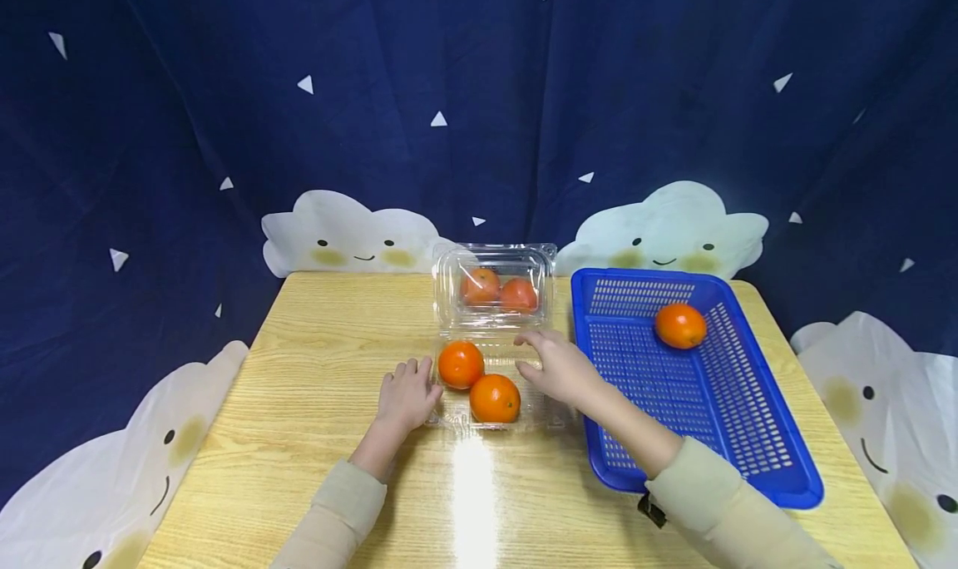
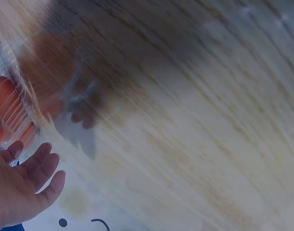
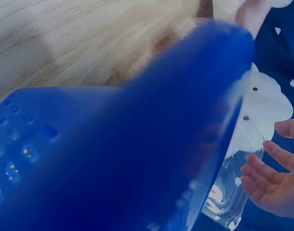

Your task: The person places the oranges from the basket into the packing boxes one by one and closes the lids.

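Note:
A clear plastic clamshell box (image 1: 535, 403) lies with its lid (image 1: 449, 303) raised at the back. Two oranges sit in its base: one orange (image 1: 461, 364) at the back left, another orange (image 1: 495, 398) toward the front. Through the lid show two reddish-orange round shapes, perhaps reflections. My left hand (image 1: 404, 398) is by the left side of the base, fingers relaxed and holding nothing; the left wrist view shows the same hand (image 2: 21, 187). Over the right side of the base hovers my right hand (image 1: 557, 369), fingers loosely bent and holding nothing; its fingers (image 3: 262, 175) appear in the right wrist view.
A blue plastic basket (image 1: 782, 419) stands on the right of the wooden table (image 1: 337, 336), under my right forearm. One more orange (image 1: 680, 326) lies in it near the back. A dark blue curtain (image 1: 374, 95) with cloud shapes hangs behind the table.

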A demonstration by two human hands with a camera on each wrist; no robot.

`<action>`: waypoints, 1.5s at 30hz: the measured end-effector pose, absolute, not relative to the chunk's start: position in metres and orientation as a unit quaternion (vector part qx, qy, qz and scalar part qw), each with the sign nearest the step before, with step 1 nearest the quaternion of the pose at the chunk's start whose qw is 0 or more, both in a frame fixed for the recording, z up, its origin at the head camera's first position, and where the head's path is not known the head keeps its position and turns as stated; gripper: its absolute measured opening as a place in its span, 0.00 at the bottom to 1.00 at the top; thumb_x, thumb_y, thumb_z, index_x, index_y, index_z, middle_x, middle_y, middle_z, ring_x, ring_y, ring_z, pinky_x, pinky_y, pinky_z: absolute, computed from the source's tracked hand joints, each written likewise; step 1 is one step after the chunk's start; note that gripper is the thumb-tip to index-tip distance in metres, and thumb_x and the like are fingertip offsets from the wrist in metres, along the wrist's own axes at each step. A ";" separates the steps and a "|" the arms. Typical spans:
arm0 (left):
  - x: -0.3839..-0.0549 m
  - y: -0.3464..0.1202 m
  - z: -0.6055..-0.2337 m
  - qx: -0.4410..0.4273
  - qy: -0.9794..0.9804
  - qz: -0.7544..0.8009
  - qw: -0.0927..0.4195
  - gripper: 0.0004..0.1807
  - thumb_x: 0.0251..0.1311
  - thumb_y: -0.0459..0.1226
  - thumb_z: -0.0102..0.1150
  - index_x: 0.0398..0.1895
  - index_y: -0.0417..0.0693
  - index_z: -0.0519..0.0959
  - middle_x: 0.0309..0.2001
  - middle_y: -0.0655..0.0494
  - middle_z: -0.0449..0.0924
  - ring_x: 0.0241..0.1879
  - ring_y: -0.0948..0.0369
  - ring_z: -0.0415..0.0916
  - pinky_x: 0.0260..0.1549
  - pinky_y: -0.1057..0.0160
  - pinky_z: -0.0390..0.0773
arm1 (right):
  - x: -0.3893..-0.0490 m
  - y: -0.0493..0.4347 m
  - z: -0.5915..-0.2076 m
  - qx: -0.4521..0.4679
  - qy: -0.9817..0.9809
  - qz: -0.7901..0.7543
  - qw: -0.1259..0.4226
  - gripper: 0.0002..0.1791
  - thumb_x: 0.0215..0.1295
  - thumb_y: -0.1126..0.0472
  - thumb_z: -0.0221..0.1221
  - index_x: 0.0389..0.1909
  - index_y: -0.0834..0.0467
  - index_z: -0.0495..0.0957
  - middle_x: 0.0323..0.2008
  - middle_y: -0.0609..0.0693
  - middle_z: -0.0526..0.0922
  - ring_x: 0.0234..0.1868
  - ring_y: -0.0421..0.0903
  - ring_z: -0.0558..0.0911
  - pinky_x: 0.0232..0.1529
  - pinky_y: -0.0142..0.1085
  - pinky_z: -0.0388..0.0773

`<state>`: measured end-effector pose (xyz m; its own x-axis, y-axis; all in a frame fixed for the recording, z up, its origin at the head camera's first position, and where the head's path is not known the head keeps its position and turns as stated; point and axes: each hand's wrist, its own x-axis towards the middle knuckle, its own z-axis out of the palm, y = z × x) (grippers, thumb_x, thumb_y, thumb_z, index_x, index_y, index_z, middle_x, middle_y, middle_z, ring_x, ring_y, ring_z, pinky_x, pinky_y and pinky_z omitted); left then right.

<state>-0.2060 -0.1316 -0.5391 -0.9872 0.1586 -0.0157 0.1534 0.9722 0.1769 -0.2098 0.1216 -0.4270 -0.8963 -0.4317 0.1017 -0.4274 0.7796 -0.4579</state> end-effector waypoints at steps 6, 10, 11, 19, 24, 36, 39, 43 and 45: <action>-0.206 -0.132 -0.539 0.079 0.993 0.086 0.015 0.22 0.57 0.49 0.45 0.50 0.47 0.66 0.41 0.46 0.70 0.42 0.50 0.68 0.37 0.51 0.69 | -0.222 0.139 -0.423 -0.213 0.941 -0.262 -0.015 0.18 0.54 0.61 0.59 0.47 0.62 0.76 0.47 0.60 0.77 0.51 0.59 0.74 0.51 0.51 0.69; -0.206 -0.132 -0.539 0.080 0.993 0.086 0.016 0.22 0.57 0.49 0.45 0.51 0.47 0.66 0.42 0.46 0.70 0.42 0.50 0.68 0.37 0.50 0.69 | -0.228 0.151 -0.419 -0.206 0.941 -0.267 -0.027 0.17 0.54 0.62 0.59 0.46 0.64 0.76 0.44 0.61 0.77 0.44 0.57 0.75 0.47 0.50 0.71; -0.206 -0.132 -0.539 0.080 0.993 0.087 0.017 0.22 0.57 0.49 0.45 0.51 0.47 0.66 0.42 0.46 0.70 0.42 0.50 0.68 0.37 0.50 0.69 | -0.229 0.154 -0.417 -0.204 0.941 -0.267 -0.030 0.17 0.54 0.63 0.59 0.45 0.65 0.76 0.43 0.62 0.77 0.44 0.57 0.75 0.47 0.50 0.71; -0.206 -0.132 -0.538 0.080 0.993 0.088 0.018 0.22 0.57 0.49 0.45 0.50 0.47 0.65 0.42 0.46 0.70 0.42 0.50 0.68 0.37 0.51 0.69 | -0.242 0.177 -0.412 -0.176 0.949 -0.258 -0.034 0.17 0.56 0.62 0.57 0.46 0.66 0.75 0.44 0.63 0.77 0.47 0.59 0.75 0.50 0.51 0.69; -0.206 -0.132 -0.538 0.081 0.993 0.088 0.018 0.22 0.57 0.49 0.44 0.50 0.47 0.65 0.42 0.46 0.70 0.42 0.50 0.68 0.37 0.51 0.69 | -0.251 0.193 -0.415 -0.140 0.955 -0.260 -0.012 0.18 0.58 0.61 0.56 0.48 0.66 0.73 0.47 0.65 0.75 0.50 0.60 0.73 0.51 0.53 0.67; -0.205 -0.131 -0.536 0.080 0.992 0.097 0.019 0.22 0.57 0.48 0.43 0.51 0.46 0.66 0.42 0.46 0.70 0.42 0.50 0.68 0.37 0.51 0.69 | -0.271 0.236 -0.426 -0.075 0.963 -0.258 -0.025 0.20 0.59 0.62 0.54 0.51 0.68 0.70 0.47 0.68 0.72 0.49 0.63 0.71 0.50 0.56 0.66; -0.205 -0.131 -0.536 0.080 0.992 0.097 0.021 0.22 0.57 0.48 0.43 0.52 0.46 0.66 0.43 0.46 0.70 0.43 0.49 0.68 0.38 0.50 0.69 | -0.273 0.244 -0.429 -0.057 0.965 -0.252 -0.031 0.21 0.59 0.62 0.53 0.52 0.68 0.69 0.48 0.69 0.71 0.50 0.64 0.70 0.49 0.57 0.66; -0.205 -0.131 -0.537 0.080 0.992 0.095 0.021 0.23 0.57 0.48 0.44 0.53 0.46 0.65 0.44 0.45 0.70 0.44 0.49 0.68 0.38 0.50 0.69 | -0.277 0.253 -0.434 -0.037 0.968 -0.244 -0.042 0.22 0.59 0.62 0.52 0.54 0.68 0.67 0.49 0.69 0.69 0.51 0.66 0.67 0.49 0.59 0.65; -0.205 -0.131 -0.537 0.079 0.992 0.094 0.021 0.23 0.57 0.48 0.44 0.53 0.46 0.65 0.44 0.45 0.70 0.44 0.49 0.68 0.39 0.50 0.69 | -0.280 0.257 -0.437 -0.030 0.969 -0.241 -0.051 0.23 0.58 0.63 0.52 0.54 0.68 0.66 0.49 0.70 0.68 0.52 0.67 0.67 0.49 0.59 0.64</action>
<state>-0.2053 -0.1314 -0.5368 -0.9867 0.1604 -0.0279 0.1523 0.9700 0.1896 -0.2801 0.2572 -0.4368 -0.9930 -0.0345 0.1127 -0.0834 0.8816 -0.4646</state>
